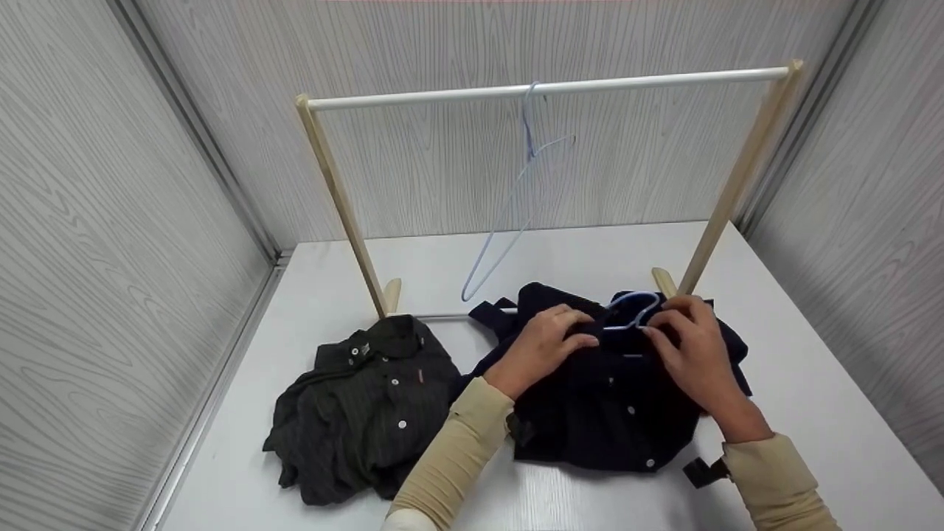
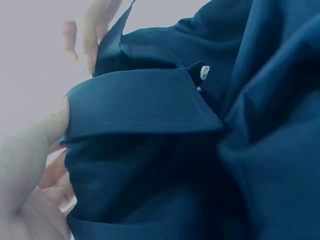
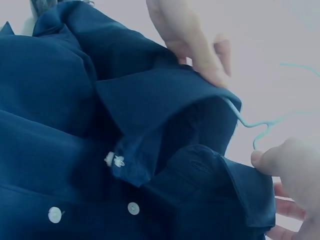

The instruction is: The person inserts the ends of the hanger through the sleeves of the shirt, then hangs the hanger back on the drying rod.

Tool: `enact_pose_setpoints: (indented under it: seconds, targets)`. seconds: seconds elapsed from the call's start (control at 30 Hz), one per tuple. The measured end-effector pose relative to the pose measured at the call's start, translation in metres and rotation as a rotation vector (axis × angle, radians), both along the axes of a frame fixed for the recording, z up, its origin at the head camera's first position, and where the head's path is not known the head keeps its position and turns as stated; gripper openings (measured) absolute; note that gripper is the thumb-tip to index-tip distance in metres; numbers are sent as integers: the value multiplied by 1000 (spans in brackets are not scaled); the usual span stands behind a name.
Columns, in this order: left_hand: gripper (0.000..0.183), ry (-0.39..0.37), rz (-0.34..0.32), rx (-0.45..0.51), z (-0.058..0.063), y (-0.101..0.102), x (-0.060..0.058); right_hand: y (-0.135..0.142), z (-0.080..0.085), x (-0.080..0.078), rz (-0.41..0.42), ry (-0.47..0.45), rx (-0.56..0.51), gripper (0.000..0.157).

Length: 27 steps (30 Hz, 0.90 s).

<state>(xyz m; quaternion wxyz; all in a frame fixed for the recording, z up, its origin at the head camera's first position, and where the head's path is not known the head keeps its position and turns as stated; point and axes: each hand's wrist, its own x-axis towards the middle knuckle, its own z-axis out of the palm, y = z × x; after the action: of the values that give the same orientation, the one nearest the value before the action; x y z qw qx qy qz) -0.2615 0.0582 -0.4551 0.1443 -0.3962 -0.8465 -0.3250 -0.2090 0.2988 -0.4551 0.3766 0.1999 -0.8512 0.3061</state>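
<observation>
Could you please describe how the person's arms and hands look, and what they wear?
The wrinkled beige cloth left sleeve and the matching beige cloth right sleeve show no printing. A small, angular black piece juts out beside the right sleeve's end. The left hand and right hand are bare, without visible gloves or rings.

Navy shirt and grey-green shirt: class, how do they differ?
A hanger pokes out of the navy shirt; none shows in the grey-green shirt. The left hand and right hand are on the navy shirt; neither holds the grey-green shirt. In the head view, the grey-green shirt lies left of the navy shirt. Both are crumpled and have collars and pale buttons.
</observation>
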Motion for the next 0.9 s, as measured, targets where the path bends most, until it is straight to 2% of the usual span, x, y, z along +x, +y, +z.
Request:
enact_pose_setpoints:
  seconds: [0.47, 0.73, 0.9]
  targets:
    - [21, 43, 25, -23, -7, -39, -12, 16, 10, 5, 5, -35, -45, 13]
    - [23, 16, 100, 12, -13, -44, -13, 22, 12, 9, 31, -95, -89, 15]
    - [29, -21, 92, 80, -15, -40, -12, 23, 11, 10, 29, -121, -74, 12]
